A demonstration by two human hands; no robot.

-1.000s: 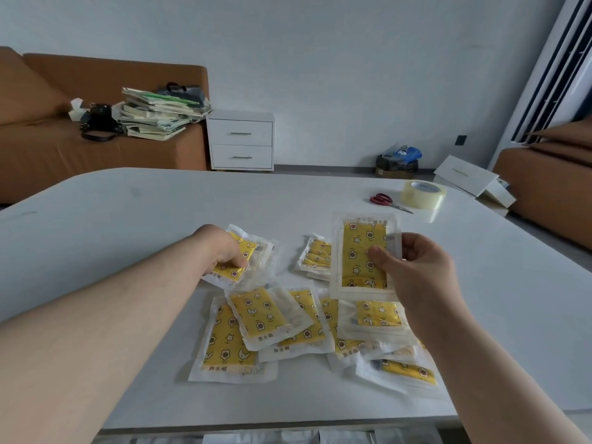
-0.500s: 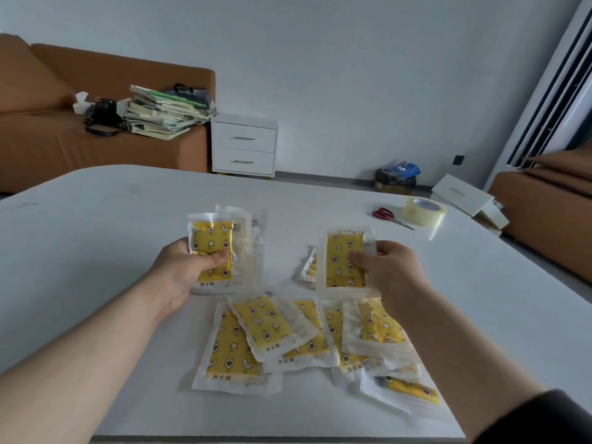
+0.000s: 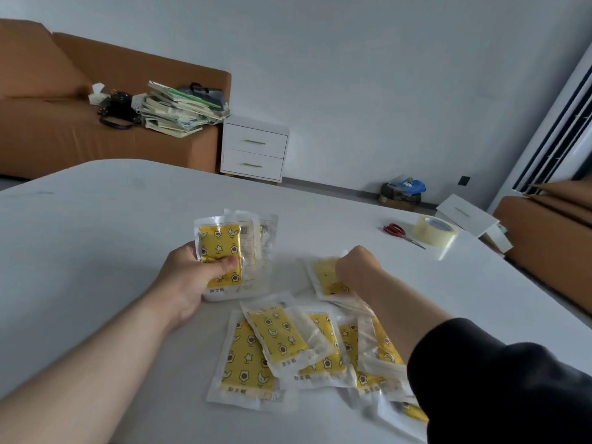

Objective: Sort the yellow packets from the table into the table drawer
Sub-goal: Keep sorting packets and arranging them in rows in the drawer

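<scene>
Left hand (image 3: 192, 278) gripping a stack of yellow packets (image 3: 221, 241) upright, right hand (image 3: 357, 270) curled onto a blurred packet (image 3: 324, 278), seemingly pinching it, more packets (image 3: 278, 341) heaped by the table (image 3: 96, 235)'s near edge.

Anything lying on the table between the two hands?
Nothing. In the head view, bare white table separates the yellow star-print plastic packets gripped in the left hand from the blurred yellow packet in the right hand.

Room: white wall (image 3: 352, 59), diffuse light.
Brown sofa (image 3: 48, 139) at left, carrying books (image 3: 182, 107); two-drawer cabinet (image 3: 254, 149) just beside it; second sofa (image 3: 551, 232) at right.
</scene>
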